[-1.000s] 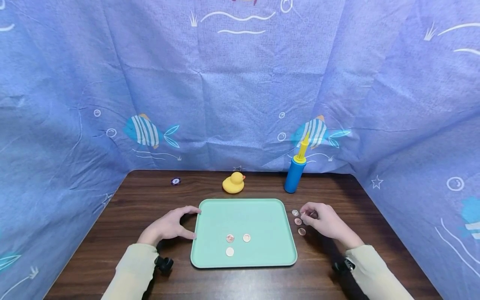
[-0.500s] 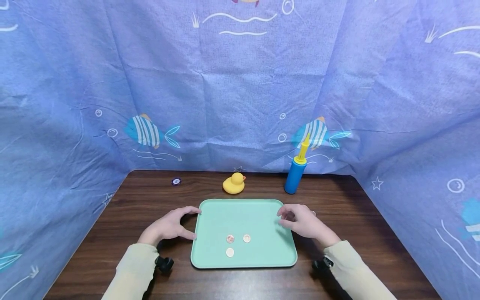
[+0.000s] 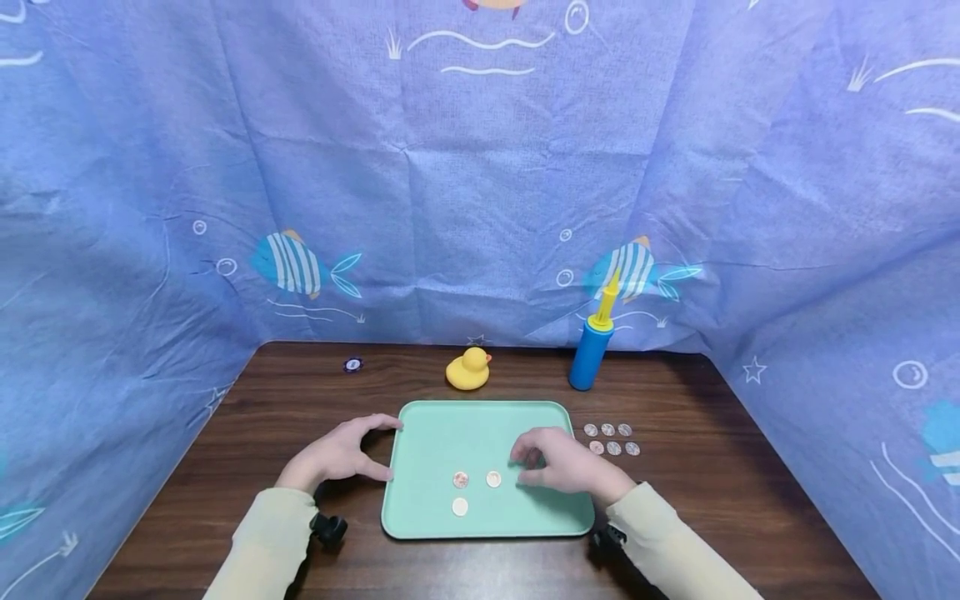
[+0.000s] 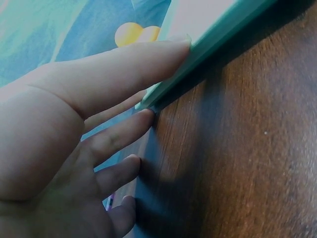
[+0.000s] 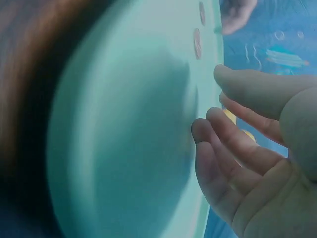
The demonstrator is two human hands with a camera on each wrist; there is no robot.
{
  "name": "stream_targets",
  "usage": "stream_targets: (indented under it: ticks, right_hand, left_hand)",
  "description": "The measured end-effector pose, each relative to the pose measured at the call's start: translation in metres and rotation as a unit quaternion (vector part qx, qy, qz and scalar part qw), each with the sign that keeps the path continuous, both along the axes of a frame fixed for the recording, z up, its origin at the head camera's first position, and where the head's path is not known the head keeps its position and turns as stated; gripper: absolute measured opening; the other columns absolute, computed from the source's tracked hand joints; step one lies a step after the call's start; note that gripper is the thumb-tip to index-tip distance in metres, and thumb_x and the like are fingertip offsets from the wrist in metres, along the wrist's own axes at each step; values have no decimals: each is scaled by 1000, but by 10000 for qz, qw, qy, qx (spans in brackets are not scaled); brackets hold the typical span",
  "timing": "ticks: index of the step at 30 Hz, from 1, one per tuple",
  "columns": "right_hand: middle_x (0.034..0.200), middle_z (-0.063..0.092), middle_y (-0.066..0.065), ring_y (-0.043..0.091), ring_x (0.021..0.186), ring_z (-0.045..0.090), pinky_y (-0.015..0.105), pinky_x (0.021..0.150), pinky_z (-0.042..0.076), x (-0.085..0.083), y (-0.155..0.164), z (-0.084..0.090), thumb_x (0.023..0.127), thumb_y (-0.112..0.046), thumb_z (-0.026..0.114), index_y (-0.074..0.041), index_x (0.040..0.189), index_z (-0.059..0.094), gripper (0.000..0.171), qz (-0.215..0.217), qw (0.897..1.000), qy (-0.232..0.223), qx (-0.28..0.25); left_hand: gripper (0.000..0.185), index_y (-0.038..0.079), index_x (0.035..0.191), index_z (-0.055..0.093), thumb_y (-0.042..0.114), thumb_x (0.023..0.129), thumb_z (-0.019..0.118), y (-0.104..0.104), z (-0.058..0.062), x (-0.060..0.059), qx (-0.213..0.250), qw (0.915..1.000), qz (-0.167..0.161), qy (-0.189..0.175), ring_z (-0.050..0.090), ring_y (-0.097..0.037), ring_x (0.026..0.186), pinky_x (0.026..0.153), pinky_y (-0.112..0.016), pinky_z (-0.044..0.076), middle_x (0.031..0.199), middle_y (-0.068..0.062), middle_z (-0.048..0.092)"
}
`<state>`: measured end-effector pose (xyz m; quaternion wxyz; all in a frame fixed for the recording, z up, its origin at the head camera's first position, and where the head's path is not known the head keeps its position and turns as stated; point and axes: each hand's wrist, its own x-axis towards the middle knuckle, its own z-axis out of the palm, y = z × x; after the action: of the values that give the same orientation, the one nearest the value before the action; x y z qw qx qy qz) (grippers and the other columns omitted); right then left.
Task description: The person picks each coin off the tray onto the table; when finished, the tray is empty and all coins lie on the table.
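Head view counts three coins (image 3: 470, 488) on the green tray (image 3: 442, 425) and six coins (image 3: 612, 439) on the worktop (image 3: 262, 417) just right of it. Left hand (image 3: 337, 454) clamps the tray's left rim; right hand (image 3: 562, 462) hovers over the tray, fingers loosely curled, whether pinching anything I cannot tell.
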<state>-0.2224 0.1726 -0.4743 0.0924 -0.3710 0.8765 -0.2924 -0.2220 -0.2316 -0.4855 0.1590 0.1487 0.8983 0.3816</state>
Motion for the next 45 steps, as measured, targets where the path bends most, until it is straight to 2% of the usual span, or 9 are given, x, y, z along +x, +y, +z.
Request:
stream_targets:
  ticks: [11,20,27,33,41,45]
  right_hand:
    - [98,74,-2,9,86,66,25,80,55,3,-25,2,86,-12,87,-12,106,76,23,324,9983,179,453]
    - [97,72,-6,6,85,63,22,79,53,2,-39,2,87,-11,87,-14,104,77,21,394,9975,80,573]
    - [93,70,-4,6,81,61,20,75,52,3,-46,-1,88,-8,85,-12,101,77,16,477,9972,264,506]
    - [89,69,-8,3,80,59,18,74,51,3,-49,-3,90,-7,83,-13,100,77,13,447,9963,293,670]
    - [89,71,-2,4,80,60,19,75,52,3,-54,0,93,-2,77,-9,103,76,13,655,9943,267,803]
    - [88,70,-4,3,80,59,19,75,52,4,-56,2,92,-1,77,-10,101,76,13,597,9941,259,863]
  left_hand:
    - [78,18,146,61,30,77,96,-1,-3,-1,56,10000,-4,33,44,-39,146,116,-64,37,152,-11,54]
    - [78,18,146,61,29,77,96,0,-2,-1,78,10000,-8,28,44,-38,145,116,-64,37,152,-11,54]
    - [77,20,146,61,30,78,95,1,1,0,18,9999,51,-87,43,-39,147,116,-65,36,154,-11,53]
    - [77,20,145,61,28,77,96,2,1,2,59,9999,71,-143,42,-39,146,115,-66,37,154,-11,53]
    - [75,21,144,61,28,78,95,2,1,2,90,9999,70,-129,42,-41,147,115,-66,36,154,-12,53]
    - [75,22,144,62,28,78,95,1,1,2,97,9998,68,-128,42,-41,147,115,-67,36,154,-12,53]
